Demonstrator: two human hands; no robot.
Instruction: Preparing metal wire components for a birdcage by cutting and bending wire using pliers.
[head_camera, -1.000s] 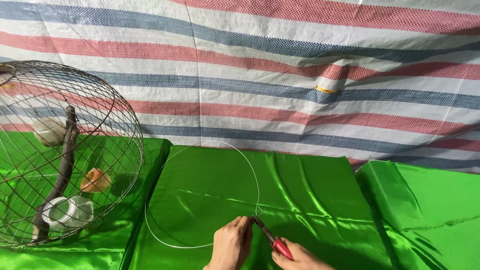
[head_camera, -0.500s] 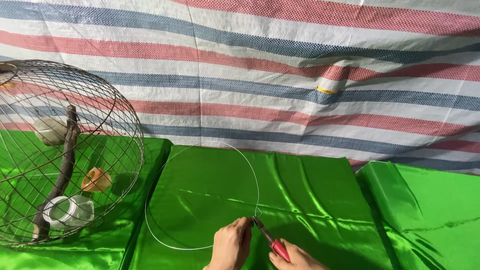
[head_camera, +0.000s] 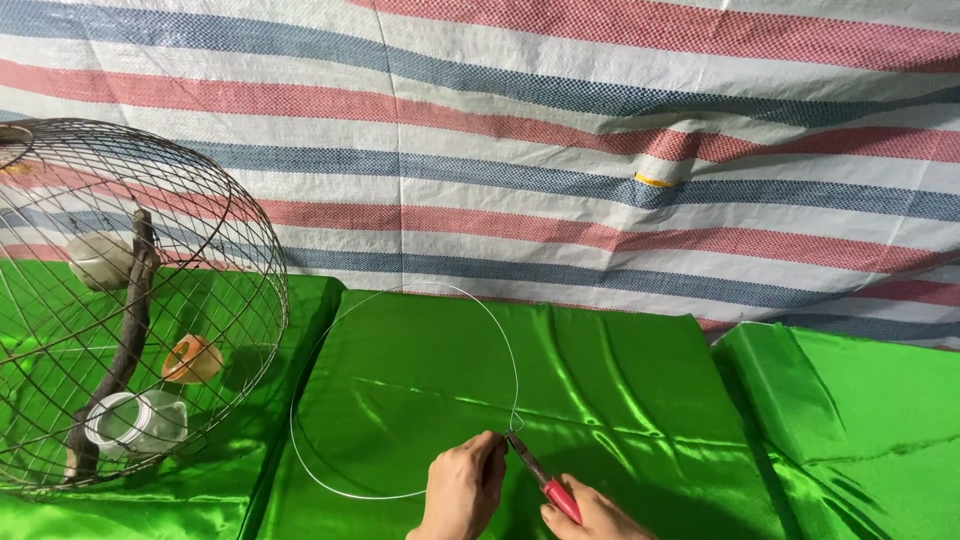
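Where frame cuts off, right hand (head_camera: 597, 516) holds pliers (head_camera: 543, 475)

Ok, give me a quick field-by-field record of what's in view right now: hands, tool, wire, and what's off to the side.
left hand: pinching the wire ring near its joint
right hand: holding red-handled pliers, tips at the joint
wire ring: thin, round, lying on the green cloth, with a small twist on its right side
wire cage: domed, at left, lying tilted
inside cage: wooden perch, white cup, orange cup, pale cup
backdrop: striped tarp, red, blue and white
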